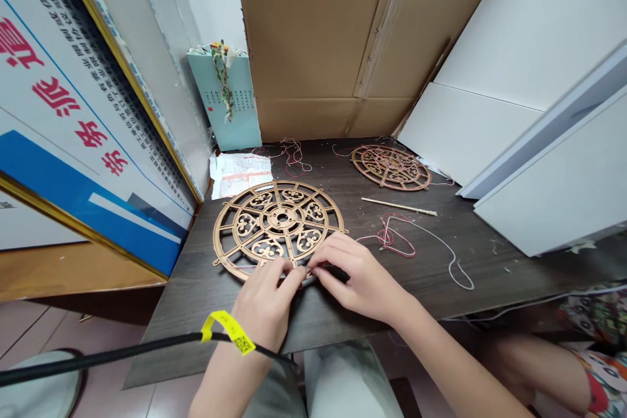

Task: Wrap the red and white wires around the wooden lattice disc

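Observation:
A round, cut-out wooden wheel panel [277, 208] with scroll patterns and spokes lies on the dark table. My left hand [264, 294] rests at its front rim, thumb and index finger pinched together. Right beside it, my right hand [353, 274] is also pinched at the same rim, its fingertips almost meeting the left ones. What sits between the fingertips is too small to make out. A thin pale thread shows along the rim left of my left hand. Red and white string [392, 238] lies loosely on the table to the right of the panel.
A second wooden wheel [392, 168] with red thread lies at the back right, behind a thin stick [399, 206]. Printed paper [240, 175] and a light-blue bag [228, 101] stand back left. A black cable [122, 354] crosses before my left wrist. Another person's leg [543, 369] shows lower right.

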The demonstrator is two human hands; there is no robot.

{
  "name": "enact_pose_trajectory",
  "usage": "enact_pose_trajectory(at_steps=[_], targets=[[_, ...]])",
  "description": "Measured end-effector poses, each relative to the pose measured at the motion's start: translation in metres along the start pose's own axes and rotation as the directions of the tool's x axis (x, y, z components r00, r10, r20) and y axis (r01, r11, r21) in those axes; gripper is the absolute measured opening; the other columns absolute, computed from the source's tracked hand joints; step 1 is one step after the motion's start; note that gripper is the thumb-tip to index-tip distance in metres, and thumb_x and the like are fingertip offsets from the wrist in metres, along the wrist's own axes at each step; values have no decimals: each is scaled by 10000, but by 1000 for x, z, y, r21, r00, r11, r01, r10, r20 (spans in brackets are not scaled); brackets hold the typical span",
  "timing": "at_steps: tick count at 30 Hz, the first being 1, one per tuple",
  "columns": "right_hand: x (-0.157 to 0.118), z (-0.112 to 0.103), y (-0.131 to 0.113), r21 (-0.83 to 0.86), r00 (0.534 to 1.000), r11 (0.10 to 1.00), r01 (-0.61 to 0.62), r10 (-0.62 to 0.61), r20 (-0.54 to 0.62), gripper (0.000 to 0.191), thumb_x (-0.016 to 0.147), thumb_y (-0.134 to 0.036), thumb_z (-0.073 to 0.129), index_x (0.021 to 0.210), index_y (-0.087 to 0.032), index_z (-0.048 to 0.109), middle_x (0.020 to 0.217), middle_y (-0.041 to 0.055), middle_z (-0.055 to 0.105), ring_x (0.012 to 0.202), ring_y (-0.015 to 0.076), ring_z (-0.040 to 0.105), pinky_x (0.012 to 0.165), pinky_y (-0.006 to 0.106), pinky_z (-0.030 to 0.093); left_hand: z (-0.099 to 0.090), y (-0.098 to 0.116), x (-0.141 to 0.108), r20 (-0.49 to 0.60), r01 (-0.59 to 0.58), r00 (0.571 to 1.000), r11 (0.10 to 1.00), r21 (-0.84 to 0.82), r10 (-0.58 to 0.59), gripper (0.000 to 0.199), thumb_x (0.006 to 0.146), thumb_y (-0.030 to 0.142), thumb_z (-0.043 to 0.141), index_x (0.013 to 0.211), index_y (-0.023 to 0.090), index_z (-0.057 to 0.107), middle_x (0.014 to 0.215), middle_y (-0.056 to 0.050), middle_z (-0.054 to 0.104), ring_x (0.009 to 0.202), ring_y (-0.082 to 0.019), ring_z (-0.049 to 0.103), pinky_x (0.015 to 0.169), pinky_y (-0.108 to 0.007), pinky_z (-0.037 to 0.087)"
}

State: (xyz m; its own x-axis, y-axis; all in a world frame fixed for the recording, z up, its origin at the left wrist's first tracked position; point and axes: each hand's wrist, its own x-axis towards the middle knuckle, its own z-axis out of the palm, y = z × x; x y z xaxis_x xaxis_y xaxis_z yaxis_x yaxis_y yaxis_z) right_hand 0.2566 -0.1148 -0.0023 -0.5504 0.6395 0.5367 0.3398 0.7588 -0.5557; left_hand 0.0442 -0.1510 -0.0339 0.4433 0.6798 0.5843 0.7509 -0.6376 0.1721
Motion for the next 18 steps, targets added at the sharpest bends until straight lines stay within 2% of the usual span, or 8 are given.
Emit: enact_pose_trajectory(at_steps=[8,14,18], targets=[[-6,-2,-4,-10,999,1000,-27,26,-42,156,915,-57,625,1008,-182,635,963,42,677,927,187,578,875,368,480,1,1,1,-12,0,1000,1000,-3,0,224,991,48,506,1141,206,557,1014,-47,626,885,-184,608,787,-301,515],[-15,-5,-8,-37,987,998,-52,46,-152,146,914,-83,642,1016,-188,647,958,48,678,914,195,584,860,385,484,-3,3,0,-3,14,1000,1000,-16,-14,206,997,49,487,1133,195,541,1040,-47,635,932,-186,604,839,-302,507],[-26,-6,-14,-28,980,996,-82,76,-183,153,914,-88,641,1024,-195,648,971,53,679,911,201,588,838,385,486,-3,2,0,18,14,1000,1000,-6,-14,210,994,51,489,1121,202,561,1028,-47,621,911,-183,599,812,-297,506]])
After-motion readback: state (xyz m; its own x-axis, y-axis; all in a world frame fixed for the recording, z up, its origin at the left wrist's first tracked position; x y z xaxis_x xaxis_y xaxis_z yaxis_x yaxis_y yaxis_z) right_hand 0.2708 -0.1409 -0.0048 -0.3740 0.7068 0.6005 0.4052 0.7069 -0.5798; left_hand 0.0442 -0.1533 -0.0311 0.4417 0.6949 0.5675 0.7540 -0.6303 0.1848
